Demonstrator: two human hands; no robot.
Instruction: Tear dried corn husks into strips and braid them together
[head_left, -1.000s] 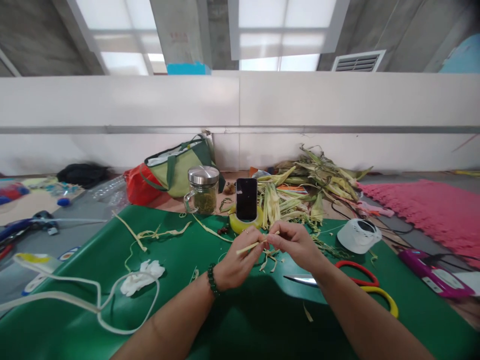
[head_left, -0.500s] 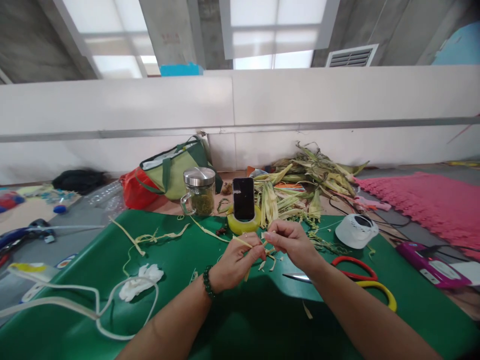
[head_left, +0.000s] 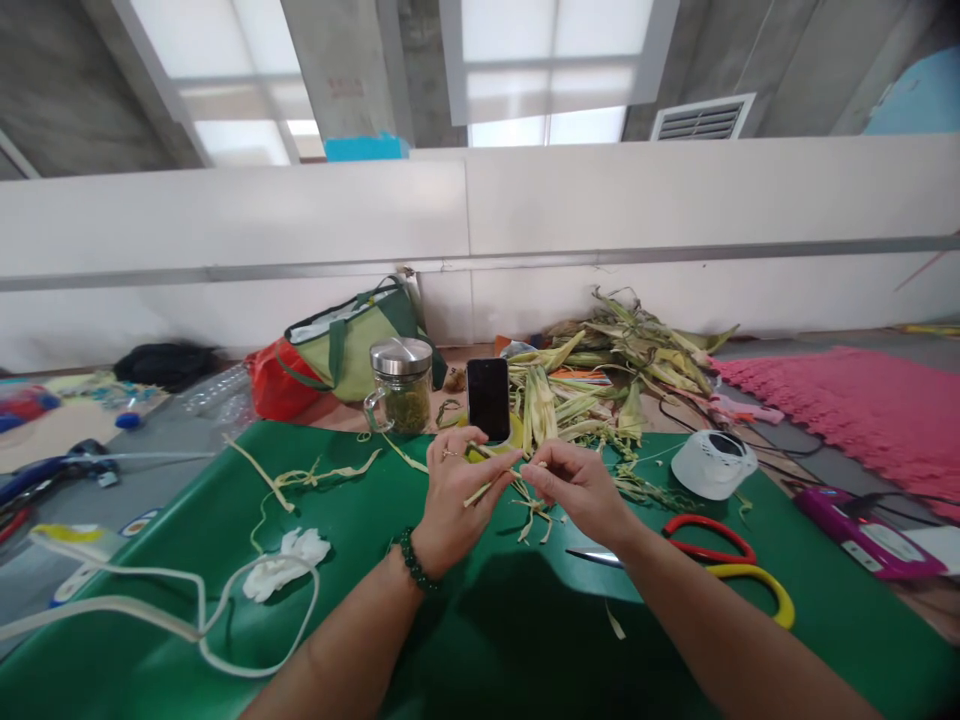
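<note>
My left hand [head_left: 459, 492], with a ring and a green bead bracelet on the wrist [head_left: 416, 560], holds a pale strip of corn husk [head_left: 478, 493] between thumb and fingers. Close beside it, my right hand [head_left: 581, 490] pinches the strip's other end, its fingertips nearly touching my left thumb. Torn husk ends [head_left: 534, 515] hang below the two hands. Partly under my right forearm lie scissors [head_left: 780, 600] with one red and one yellow handle. Behind my hands a phone [head_left: 488, 400] leans upright on a yellow tape roll, partly hidden by my left hand.
Piled corn husks [head_left: 637, 340] lie at the back right. A glass jar mug [head_left: 405, 400] stands beside a green bag [head_left: 352, 350]. On the green mat [head_left: 315, 630] are crumpled tissue [head_left: 285, 565], a white cable [head_left: 150, 605], loose husk strips [head_left: 259, 472] and a white device [head_left: 712, 465].
My left hand has turned and raised its fingers, which were curled lower around the strip. The right hand keeps its pinch in nearly the same place.
</note>
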